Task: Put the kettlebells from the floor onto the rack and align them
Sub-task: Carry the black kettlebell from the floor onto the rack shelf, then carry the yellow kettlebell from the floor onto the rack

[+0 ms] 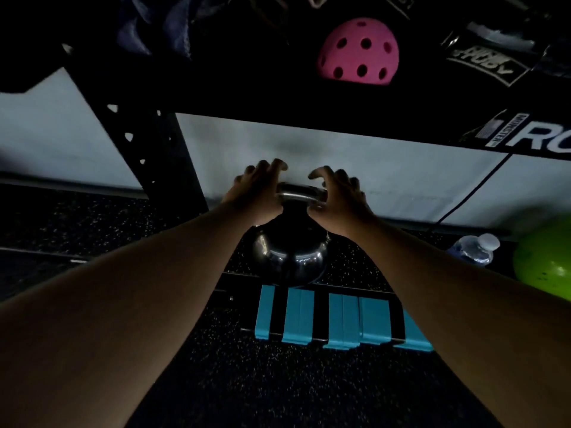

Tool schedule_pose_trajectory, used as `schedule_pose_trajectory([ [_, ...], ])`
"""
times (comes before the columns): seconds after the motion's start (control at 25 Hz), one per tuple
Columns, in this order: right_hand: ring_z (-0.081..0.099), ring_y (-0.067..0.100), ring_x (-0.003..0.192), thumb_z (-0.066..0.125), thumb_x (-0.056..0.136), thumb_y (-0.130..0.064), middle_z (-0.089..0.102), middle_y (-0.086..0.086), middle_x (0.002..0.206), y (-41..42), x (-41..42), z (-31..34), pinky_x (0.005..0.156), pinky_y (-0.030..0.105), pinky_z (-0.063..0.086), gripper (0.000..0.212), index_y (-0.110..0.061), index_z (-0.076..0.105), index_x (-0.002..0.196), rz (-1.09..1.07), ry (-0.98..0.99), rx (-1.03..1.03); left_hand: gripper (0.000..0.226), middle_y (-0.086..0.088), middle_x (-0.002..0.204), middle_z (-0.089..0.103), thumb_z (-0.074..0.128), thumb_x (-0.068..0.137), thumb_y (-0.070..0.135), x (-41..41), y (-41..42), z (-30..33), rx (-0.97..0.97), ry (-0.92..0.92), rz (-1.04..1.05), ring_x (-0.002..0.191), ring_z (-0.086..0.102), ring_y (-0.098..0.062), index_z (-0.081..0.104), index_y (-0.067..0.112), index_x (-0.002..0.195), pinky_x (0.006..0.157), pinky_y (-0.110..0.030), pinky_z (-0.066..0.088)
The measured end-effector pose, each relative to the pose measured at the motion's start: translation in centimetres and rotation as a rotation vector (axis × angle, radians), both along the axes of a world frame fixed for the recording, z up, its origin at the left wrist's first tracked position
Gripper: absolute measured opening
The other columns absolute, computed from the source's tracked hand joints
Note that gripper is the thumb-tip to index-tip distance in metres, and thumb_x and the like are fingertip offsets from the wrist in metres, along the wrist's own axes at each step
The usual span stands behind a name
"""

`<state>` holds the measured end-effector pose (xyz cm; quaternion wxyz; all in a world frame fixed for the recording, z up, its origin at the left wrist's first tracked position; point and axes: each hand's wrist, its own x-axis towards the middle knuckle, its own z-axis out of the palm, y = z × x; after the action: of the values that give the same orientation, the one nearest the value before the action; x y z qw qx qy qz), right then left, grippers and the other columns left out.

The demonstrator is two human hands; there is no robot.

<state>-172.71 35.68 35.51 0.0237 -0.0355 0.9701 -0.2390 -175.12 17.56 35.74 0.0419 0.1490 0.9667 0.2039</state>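
Observation:
A glossy black kettlebell stands upright in the middle of the view, on a low black bar of the rack, just behind blue blocks. Its shiny handle runs left to right at the top. My left hand rests at the handle's left end and my right hand at its right end. On both hands the fingers are spread and lifted above the handle, with the palms touching its ends. The scene is dim.
Blue blocks with black straps lie on the speckled rubber floor in front of the kettlebell. A pink perforated ball sits on the rack shelf above. A water bottle and a green ball are at the right. A white wall is behind.

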Motion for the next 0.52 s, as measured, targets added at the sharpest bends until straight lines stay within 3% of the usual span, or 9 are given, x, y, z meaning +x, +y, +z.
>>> schedule_pose_trajectory([
  [0.08,0.037,0.028,0.121,0.06,0.073,-0.031,0.048,0.005,0.127,-1.5,0.8,1.7,0.092,0.037,0.03,0.057,-0.032,0.044,0.127,0.087,0.118,0.003,0.074,-0.009,0.138,0.044,0.068,0.076,0.02,2.1,-2.1,0.7,-0.021,0.049,0.057,0.125,0.042,-0.032,0.033,0.025,0.141,0.1,-0.046,0.036],
  [0.24,0.048,0.028,0.108,0.059,0.078,-0.024,0.058,0.002,0.111,-7.1,3.3,3.9,0.086,0.034,0.034,0.031,-0.024,0.055,0.109,0.287,0.267,0.047,0.062,-0.003,0.136,0.046,0.067,0.074,0.022,8.1,-9.3,1.2,-0.112,0.041,0.137,0.127,0.039,-0.03,0.044,0.029,0.132,0.103,-0.045,0.031],
  [0.36,0.054,0.027,0.1,0.059,0.081,-0.025,0.062,-0.002,0.1,-13.9,6.9,3.6,0.081,0.038,0.045,0.022,-0.024,0.058,0.102,0.474,0.232,0.023,0.05,0.0,0.133,0.049,0.063,0.076,0.023,14.5,-16.5,1.5,-0.163,-0.025,0.21,0.126,0.041,-0.026,0.05,0.031,0.124,0.101,-0.044,0.033],
  [0.52,0.055,0.025,0.094,0.059,0.083,-0.025,0.061,-0.003,0.093,-24.9,14.9,0.4,0.085,0.042,0.048,0.016,-0.025,0.058,0.099,0.681,0.109,-0.015,0.047,0.002,0.138,0.048,0.061,0.081,0.018,27.0,-27.2,-1.1,-0.231,-0.232,0.389,0.127,0.04,-0.022,0.05,0.031,0.124,0.1,-0.042,0.036],
])
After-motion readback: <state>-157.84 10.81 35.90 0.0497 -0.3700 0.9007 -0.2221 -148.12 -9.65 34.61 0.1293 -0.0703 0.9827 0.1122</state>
